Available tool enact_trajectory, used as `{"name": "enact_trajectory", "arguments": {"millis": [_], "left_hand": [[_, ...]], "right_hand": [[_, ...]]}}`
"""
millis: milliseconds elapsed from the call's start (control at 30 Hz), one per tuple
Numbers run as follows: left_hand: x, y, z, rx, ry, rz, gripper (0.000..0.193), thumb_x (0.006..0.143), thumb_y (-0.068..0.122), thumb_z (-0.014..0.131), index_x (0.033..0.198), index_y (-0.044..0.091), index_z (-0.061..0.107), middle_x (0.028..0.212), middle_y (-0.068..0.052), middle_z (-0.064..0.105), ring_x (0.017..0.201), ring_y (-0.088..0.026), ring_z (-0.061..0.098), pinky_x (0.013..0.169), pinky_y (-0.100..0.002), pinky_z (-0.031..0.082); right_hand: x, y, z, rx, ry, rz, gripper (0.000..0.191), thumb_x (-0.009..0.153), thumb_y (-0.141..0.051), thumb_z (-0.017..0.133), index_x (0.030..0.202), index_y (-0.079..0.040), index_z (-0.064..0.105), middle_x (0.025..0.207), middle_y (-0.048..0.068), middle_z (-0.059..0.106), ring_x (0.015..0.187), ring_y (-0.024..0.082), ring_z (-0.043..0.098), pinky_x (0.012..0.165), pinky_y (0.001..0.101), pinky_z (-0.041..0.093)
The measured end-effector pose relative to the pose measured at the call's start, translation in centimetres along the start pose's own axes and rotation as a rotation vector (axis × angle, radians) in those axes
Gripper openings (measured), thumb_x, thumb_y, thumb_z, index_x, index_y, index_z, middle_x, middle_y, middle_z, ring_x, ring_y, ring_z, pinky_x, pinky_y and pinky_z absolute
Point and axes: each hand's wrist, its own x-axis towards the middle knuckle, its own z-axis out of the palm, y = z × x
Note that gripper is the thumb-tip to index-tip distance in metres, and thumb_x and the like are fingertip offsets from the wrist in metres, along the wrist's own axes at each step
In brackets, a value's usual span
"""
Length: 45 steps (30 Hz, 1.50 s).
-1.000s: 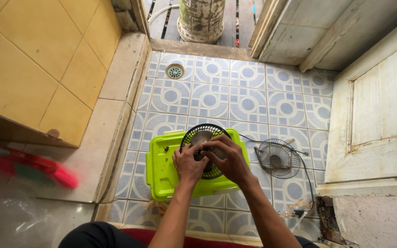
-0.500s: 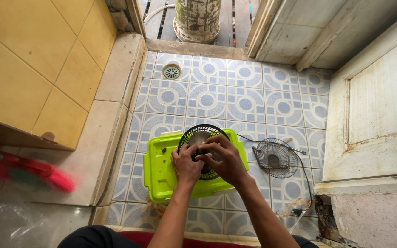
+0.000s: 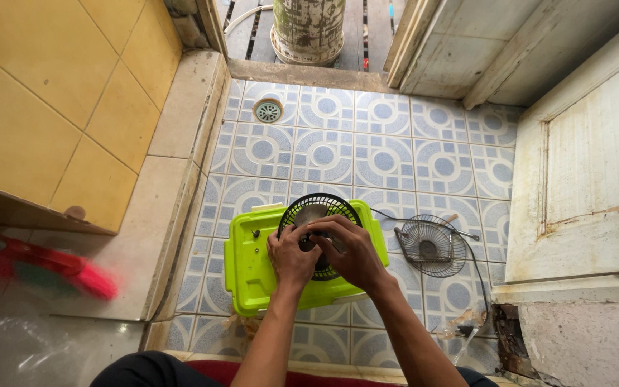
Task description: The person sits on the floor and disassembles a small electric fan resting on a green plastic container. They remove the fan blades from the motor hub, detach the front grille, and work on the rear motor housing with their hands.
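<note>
Probably light and a little springy: black round wire fan grille (image 3: 318, 208) resting on lime-green plastic box lid (image 3: 252, 265). Left hand (image 3: 291, 256) and right hand (image 3: 352, 251) both closed on grille. Best gripped at stiff rim, not thin bendable ribs.

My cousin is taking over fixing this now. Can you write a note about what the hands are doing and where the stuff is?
Left hand: gripping the near left edge of the black fan, which rests on the green box.
Right hand: laid over the fan's middle, fingers curled on the parts there; what they pinch is hidden.
Wire grille: off, lying alone on the tile floor to the right, with a thin cable beside it.
Done: one grille is off.
Left: the fan is open, and that grille is not back on.
</note>
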Motion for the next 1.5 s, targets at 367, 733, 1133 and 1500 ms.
{"name": "enact_trajectory", "arguments": {"millis": [367, 733, 1133, 1500], "left_hand": [[-0.1, -0.4, 0.6, -0.01, 0.025, -0.019, 0.044, 0.067, 0.035, 0.086, 0.109, 0.022, 0.079, 0.123, -0.006, 0.069, 0.129, -0.039, 0.046, 0.111, -0.049, 0.038], [-0.2, -0.1, 0.3, -0.007, 0.009, -0.032, 0.049, 0.07, 0.042, 0.086, 0.113, 0.021, 0.077, 0.125, -0.007, 0.067, 0.128, -0.039, 0.045, 0.109, -0.051, 0.037], [-0.5, 0.4, -0.1, -0.045, 0.002, -0.022, 0.046, 0.069, 0.039, 0.087, 0.111, 0.023, 0.079, 0.125, -0.009, 0.068, 0.127, -0.041, 0.046, 0.105, -0.05, 0.043], [-0.6, 0.8, -0.3, -0.073, 0.009, -0.006, 0.043, 0.067, 0.036, 0.088, 0.107, 0.023, 0.08, 0.123, -0.01, 0.068, 0.127, -0.04, 0.044, 0.106, -0.049, 0.043]], "right_hand": [[-0.1, 0.0, 0.3, 0.013, 0.07, 0.108, 0.028, 0.085, -0.005, 0.081, 0.112, -0.008, 0.073, 0.101, 0.008, 0.074, 0.085, 0.022, 0.075, 0.072, 0.0334, 0.06], [0.1, -0.3, 0.2, -0.038, 0.06, -0.039, 0.027, 0.082, -0.005, 0.082, 0.108, -0.008, 0.075, 0.106, 0.013, 0.069, 0.094, 0.028, 0.071, 0.075, 0.036, 0.059], [0.1, 0.3, -0.6, 0.013, -0.008, 0.027, 0.03, 0.087, 0.002, 0.073, 0.116, -0.006, 0.072, 0.118, 0.012, 0.073, 0.103, 0.027, 0.075, 0.084, 0.0334, 0.063], [0.1, 0.2, -0.6, 0.011, 0.031, 0.11, 0.031, 0.088, 0.004, 0.071, 0.118, -0.005, 0.071, 0.106, 0.011, 0.073, 0.092, 0.022, 0.077, 0.078, 0.0328, 0.063]]}}
